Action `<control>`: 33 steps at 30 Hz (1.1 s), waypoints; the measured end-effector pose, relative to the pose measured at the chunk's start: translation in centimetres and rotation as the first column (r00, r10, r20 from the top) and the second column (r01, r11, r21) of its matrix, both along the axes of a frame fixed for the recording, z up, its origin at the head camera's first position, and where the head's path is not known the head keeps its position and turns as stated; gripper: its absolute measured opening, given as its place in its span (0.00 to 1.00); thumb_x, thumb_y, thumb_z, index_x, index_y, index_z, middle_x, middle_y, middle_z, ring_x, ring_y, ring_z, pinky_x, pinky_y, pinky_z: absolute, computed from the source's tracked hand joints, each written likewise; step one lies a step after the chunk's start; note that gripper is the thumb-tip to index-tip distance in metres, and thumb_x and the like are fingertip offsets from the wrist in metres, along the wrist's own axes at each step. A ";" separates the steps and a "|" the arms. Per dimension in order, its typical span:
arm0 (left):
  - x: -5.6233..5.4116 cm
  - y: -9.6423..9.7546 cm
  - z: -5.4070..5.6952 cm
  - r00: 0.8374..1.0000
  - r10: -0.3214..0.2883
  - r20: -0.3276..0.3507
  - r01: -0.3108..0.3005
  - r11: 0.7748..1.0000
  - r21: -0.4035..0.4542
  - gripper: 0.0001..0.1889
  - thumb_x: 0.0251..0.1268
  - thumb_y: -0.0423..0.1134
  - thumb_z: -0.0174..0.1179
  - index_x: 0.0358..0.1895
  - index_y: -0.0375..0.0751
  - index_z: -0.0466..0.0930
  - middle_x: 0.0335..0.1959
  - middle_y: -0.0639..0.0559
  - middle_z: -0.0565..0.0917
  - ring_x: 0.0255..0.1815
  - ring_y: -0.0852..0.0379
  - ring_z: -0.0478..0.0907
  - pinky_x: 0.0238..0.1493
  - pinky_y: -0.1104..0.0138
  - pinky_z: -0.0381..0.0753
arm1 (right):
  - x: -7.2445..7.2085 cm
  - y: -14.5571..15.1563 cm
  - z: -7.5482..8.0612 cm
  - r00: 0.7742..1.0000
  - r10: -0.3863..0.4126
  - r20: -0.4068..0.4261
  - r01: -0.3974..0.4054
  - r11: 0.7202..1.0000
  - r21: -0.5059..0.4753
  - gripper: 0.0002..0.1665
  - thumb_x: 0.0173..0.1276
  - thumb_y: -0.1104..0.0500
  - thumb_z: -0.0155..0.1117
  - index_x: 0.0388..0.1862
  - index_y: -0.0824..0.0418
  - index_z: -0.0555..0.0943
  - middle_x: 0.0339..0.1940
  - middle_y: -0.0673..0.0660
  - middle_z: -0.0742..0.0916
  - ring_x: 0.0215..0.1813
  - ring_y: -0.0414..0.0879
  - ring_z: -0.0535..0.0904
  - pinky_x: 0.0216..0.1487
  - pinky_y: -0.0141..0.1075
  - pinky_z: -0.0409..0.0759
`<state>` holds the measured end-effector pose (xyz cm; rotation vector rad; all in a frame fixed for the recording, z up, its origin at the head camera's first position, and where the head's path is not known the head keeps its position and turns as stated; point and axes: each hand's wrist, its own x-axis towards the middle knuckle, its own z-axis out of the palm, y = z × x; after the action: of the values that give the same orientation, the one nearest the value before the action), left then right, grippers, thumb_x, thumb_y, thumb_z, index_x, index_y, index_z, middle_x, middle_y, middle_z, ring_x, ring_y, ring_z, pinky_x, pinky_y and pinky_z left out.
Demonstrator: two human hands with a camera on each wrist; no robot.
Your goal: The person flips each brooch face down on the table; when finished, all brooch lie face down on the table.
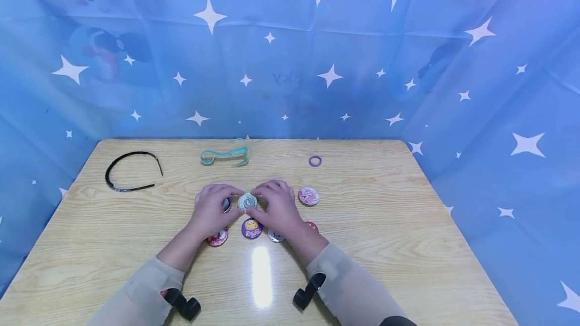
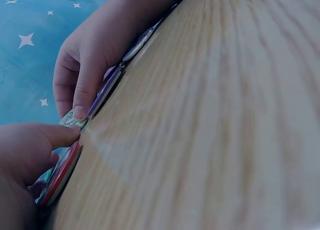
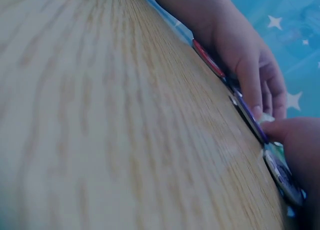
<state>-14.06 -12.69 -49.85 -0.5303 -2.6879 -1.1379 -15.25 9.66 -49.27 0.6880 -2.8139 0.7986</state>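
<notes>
Between both hands, in the head view, a round pale green badge [image 1: 247, 201] with a printed figure is pinched at its edges. My left hand [image 1: 215, 208] grips its left side with thumb and fingers; my right hand [image 1: 278, 207] grips its right side. Just below lies a purple badge [image 1: 251, 228] with a yellow figure. A red badge [image 1: 218, 237] lies beneath the left wrist, and a dark-rimmed badge [image 1: 226, 205] is partly hidden by the left hand. A whitish badge [image 1: 275, 236] and a red one [image 1: 311, 226] are partly covered by the right hand and wrist.
A pink badge [image 1: 308, 195] lies right of the right hand. Farther back are a purple hair tie [image 1: 315, 161], a teal hair claw-like clip [image 1: 228, 153] and a black headband [image 1: 111, 181] on the wooden table [image 1: 385, 205]. A blue star-patterned curtain [image 1: 290, 54] hangs behind.
</notes>
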 end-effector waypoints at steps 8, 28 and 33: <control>0.3 0.0 0.2 1.000 0.026 -0.011 -0.026 0.999 0.040 0.18 0.61 0.37 0.78 0.55 0.47 0.89 0.59 0.44 0.87 0.66 0.35 0.70 0.65 0.33 0.55 | 0.2 0.1 -0.1 0.999 0.027 -0.045 -0.028 0.999 -0.023 0.28 0.69 0.44 0.79 0.66 0.47 0.87 0.61 0.48 0.88 0.73 0.53 0.70 0.75 0.59 0.61; 0.1 0.1 0.0 0.999 0.028 -0.029 -0.025 0.995 0.097 0.15 0.60 0.33 0.79 0.50 0.48 0.89 0.53 0.49 0.90 0.67 0.38 0.72 0.66 0.36 0.58 | -0.1 0.1 0.1 0.982 0.090 -0.163 -0.118 0.979 -0.165 0.18 0.70 0.56 0.78 0.58 0.55 0.91 0.50 0.52 0.93 0.69 0.56 0.81 0.76 0.57 0.64; 0.0 0.1 0.1 0.999 0.035 -0.020 -0.033 0.994 0.109 0.13 0.61 0.33 0.79 0.47 0.48 0.89 0.51 0.49 0.90 0.66 0.38 0.73 0.65 0.37 0.59 | -0.1 0.0 0.1 0.980 0.068 -0.188 -0.101 0.980 -0.171 0.17 0.68 0.56 0.80 0.55 0.53 0.92 0.48 0.51 0.93 0.68 0.57 0.81 0.73 0.58 0.67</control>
<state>-14.04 -12.56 -49.77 -0.4749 -2.5887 -1.2523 -15.36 9.67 -49.21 0.8114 -2.5283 0.9390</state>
